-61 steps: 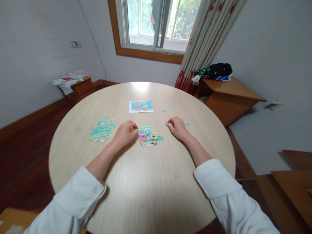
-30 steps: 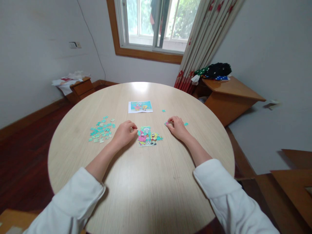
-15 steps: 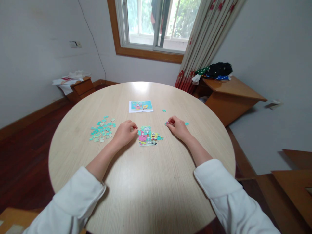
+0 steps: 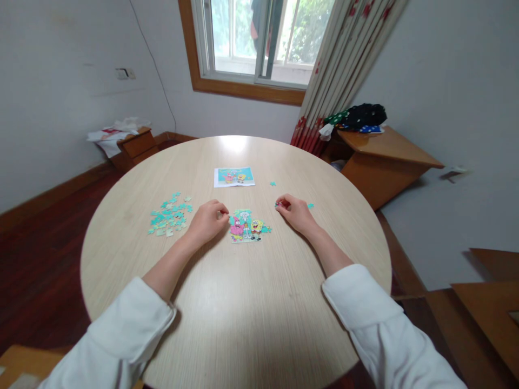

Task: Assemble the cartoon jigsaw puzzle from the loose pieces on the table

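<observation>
A partly joined jigsaw puzzle [image 4: 246,229] lies flat on the round table, showing a pink starfish, a teal figure and a yellow sponge character. Just left of it rests my left hand [image 4: 208,220], thumb and fingers pinched together by the puzzle's upper left edge. Whether anything sits in that pinch I cannot make out. On the other side, beyond the puzzle's right end, my right hand [image 4: 295,210] is closed at the fingertips on a small puzzle piece [image 4: 278,205], mostly covered by the fingers.
Many loose puzzle pieces [image 4: 168,216] are spread at the left of the table [image 4: 239,308]. Behind the puzzle lies a reference picture [image 4: 235,177]. One single teal piece [image 4: 273,183] lies at its right, another piece [image 4: 310,205] beside my right hand.
My right hand has shifted very slightly, its fingertips still pinched on the puzzle piece. The left hand and the joined puzzle look the same.
</observation>
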### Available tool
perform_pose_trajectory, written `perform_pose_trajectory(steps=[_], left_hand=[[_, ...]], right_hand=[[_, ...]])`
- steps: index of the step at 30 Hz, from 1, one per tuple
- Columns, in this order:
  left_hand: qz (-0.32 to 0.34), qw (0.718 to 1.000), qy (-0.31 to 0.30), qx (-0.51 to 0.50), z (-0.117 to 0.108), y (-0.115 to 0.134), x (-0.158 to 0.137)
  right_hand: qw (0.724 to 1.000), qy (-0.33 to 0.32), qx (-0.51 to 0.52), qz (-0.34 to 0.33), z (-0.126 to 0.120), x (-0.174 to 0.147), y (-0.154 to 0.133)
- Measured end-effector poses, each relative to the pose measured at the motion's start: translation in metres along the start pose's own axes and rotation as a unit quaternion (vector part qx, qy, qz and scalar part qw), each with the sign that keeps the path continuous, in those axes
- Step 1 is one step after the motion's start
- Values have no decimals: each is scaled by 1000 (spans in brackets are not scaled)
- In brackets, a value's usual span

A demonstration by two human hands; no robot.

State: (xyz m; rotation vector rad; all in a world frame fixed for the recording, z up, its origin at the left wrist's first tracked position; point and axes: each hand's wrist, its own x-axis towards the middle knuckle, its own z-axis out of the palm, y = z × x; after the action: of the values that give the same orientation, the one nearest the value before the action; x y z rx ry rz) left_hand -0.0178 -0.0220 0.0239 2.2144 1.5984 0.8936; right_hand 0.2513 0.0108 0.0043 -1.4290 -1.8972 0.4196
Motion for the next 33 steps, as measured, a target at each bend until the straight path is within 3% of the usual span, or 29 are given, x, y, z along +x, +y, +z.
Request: perform_pose_trajectory(steps=[12,23,33], left_hand=[[3,1000,0,5,0,-1,-1],[0,1000,0,2,-1,1,0],[-3,1000,16,-24,-1,2,0]], right_hand=[[1000,7,4,-16,3,1,5],[992,81,96,30,2,1,-1],[985,87,145,27,8,-3,-16]])
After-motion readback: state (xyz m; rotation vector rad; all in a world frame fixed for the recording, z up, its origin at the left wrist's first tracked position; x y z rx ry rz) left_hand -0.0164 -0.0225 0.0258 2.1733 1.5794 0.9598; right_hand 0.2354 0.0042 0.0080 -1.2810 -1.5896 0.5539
